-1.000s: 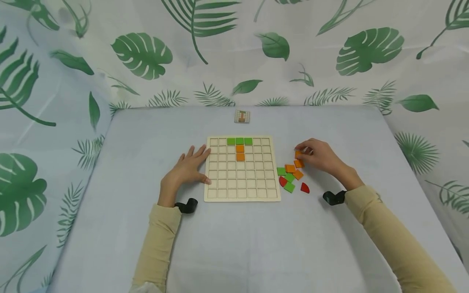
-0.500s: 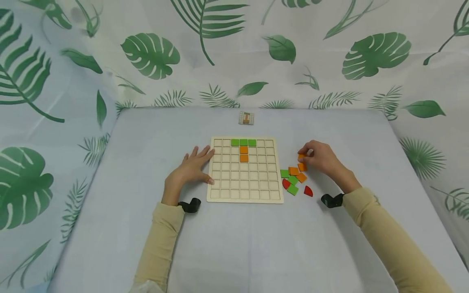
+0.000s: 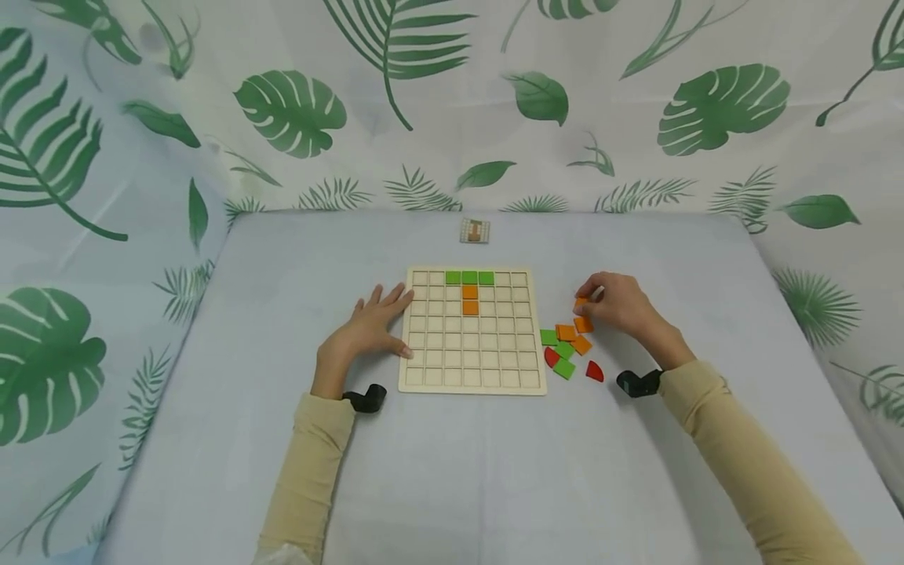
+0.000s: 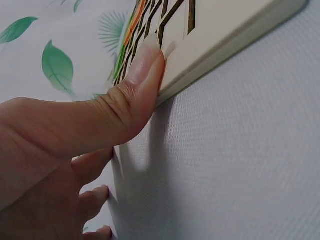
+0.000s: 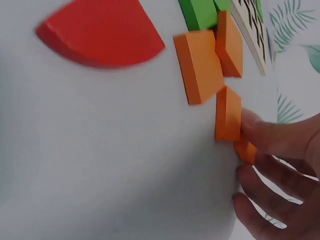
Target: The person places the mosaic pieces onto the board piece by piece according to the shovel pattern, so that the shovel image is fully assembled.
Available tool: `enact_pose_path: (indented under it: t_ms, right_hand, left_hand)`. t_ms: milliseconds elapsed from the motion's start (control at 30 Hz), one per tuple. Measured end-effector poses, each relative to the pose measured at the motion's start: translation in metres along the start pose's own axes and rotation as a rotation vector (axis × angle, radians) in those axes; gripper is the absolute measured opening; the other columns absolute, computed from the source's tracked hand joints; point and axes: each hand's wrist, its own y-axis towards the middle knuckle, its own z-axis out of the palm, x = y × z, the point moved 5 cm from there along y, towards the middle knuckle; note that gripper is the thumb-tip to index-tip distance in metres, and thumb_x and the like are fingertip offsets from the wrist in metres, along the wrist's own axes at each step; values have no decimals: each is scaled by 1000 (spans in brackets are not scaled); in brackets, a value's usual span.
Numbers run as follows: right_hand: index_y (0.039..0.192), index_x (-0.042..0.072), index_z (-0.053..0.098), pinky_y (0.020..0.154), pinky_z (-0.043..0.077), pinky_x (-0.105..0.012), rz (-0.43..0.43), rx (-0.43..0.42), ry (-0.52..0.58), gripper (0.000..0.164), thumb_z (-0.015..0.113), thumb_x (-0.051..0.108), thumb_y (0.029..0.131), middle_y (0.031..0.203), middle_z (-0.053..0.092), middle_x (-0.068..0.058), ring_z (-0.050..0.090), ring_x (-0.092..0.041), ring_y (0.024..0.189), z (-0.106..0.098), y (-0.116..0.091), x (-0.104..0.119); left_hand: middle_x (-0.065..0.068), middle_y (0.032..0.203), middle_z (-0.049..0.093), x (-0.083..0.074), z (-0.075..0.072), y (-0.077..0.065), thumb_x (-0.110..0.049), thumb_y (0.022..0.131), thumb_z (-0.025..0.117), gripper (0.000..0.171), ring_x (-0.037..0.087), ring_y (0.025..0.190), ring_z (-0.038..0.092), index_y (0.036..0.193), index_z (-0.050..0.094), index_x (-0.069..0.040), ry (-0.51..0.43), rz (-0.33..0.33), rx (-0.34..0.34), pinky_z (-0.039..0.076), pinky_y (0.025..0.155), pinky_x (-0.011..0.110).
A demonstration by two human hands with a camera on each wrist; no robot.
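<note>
A pale wooden grid board lies on the table, with three green square tiles in its top row and two orange tiles below the middle one. My left hand rests at the board's left edge, fingers spread; in the left wrist view the thumb lies on its rim. Right of the board, my right hand pinches an orange square tile between thumb and fingers at the far end of a loose pile. Another orange tile lies right beside the thumb.
The loose pile holds several orange tiles, green tiles and a red quarter-circle piece. A second red quarter-circle lies apart to the right. Behind the board is a small patterned card. A leaf-print cloth hangs behind the table.
The head view has shifted slightly, moving the whole scene a little to the right. Both hands keep nearly the same places, and the tiles on the board are unchanged.
</note>
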Motion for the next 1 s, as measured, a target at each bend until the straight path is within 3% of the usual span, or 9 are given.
enact_pose_path:
  t_ms: [200,433,800,1000]
  right_hand:
    - [105,-3,66,78,55,-43,-25,-19,26,24,77,13,91,108,68,-24,63,-37,95,-3,2,-5]
    - [101,-2,69,71,52,-30,-49,-62,53,17,75,12,93,102,71,-22,64,-32,88,-2,1,2]
    - [116,0,70,74,57,-25,-76,51,169,20,66,10,99,110,71,-20,70,-29,87,7,-3,24]
    - [122,3,71,86,59,-34,-65,88,172,26,67,10,98,116,72,-18,68,-31,100,15,-4,34]
  left_hand:
    - [11,174,3,-4,-1,1,-29,82,86,110,41,159,-10,166,17,-11,16,9,5,-5,127,63]
    - [10,174,3,-2,0,2,-29,83,86,110,41,159,-11,166,16,-11,25,-1,19,-6,127,61]
    - [10,174,2,-4,-1,7,-31,84,85,110,40,159,-13,166,15,-12,16,-2,14,-6,129,58]
    - [10,174,2,-4,-1,10,-31,84,85,110,39,159,-13,166,15,-12,25,1,21,-5,129,57]
